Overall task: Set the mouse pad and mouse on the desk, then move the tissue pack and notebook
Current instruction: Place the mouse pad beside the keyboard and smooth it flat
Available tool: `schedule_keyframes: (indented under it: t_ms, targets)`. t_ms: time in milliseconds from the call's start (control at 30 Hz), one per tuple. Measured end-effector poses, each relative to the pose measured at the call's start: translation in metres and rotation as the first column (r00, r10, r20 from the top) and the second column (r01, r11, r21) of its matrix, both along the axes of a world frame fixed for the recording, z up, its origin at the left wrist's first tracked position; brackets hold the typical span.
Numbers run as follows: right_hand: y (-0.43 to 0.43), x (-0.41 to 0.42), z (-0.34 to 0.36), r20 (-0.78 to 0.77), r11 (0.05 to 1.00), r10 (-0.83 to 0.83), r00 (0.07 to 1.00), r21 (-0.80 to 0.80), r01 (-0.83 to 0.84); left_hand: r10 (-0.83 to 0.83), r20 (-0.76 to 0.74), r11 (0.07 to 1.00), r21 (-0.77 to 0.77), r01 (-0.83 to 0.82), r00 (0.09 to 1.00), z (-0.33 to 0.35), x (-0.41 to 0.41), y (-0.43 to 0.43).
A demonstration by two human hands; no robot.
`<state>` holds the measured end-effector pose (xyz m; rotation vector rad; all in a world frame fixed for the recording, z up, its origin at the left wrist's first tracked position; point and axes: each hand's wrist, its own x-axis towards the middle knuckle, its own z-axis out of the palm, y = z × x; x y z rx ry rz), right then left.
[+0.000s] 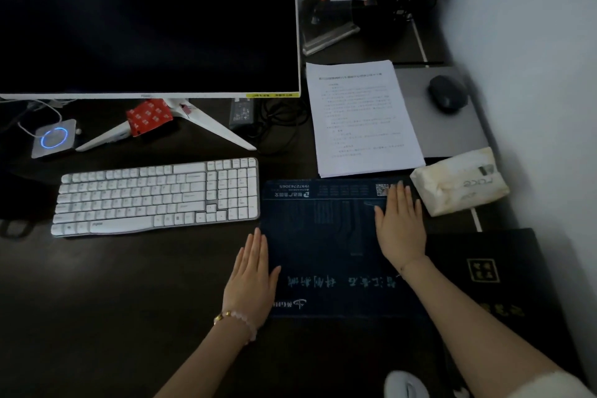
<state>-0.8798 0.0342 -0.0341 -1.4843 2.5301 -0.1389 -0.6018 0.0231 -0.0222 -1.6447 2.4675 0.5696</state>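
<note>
Fingers on both my hands are flat and open, gripping nothing, pressing the mouse pad onto the tabletop. I'd smooth outward and square it beside the keyboard. Left hand rests on its left edge, right hand near its far right corner, just beside the tissue pack.

mouse pad flat on the desk just right of the keyboard, printed sheets behind it, tissue pack at its far right corner, notebook to its right, mouse behind the tissue pack, monitor behind the keyboard
</note>
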Motion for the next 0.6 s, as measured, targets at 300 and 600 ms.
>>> schedule_keyframes:
  t_ms: [300, 600]
  targets:
    - [0.095, 0.067, 0.005, 0.144, 0.989, 0.144, 0.979, -0.003, -0.145, -0.256, 0.134, 0.963, 0.118, 0.241, 0.957, 0.002, -0.023, 0.041]
    - [0.148, 0.057, 0.009, 0.129, 0.996, 0.071, 0.989, 0.042, -0.077, -0.32, 0.104, 0.947, 0.043, 0.317, 0.942, -0.008, 0.009, 0.049]
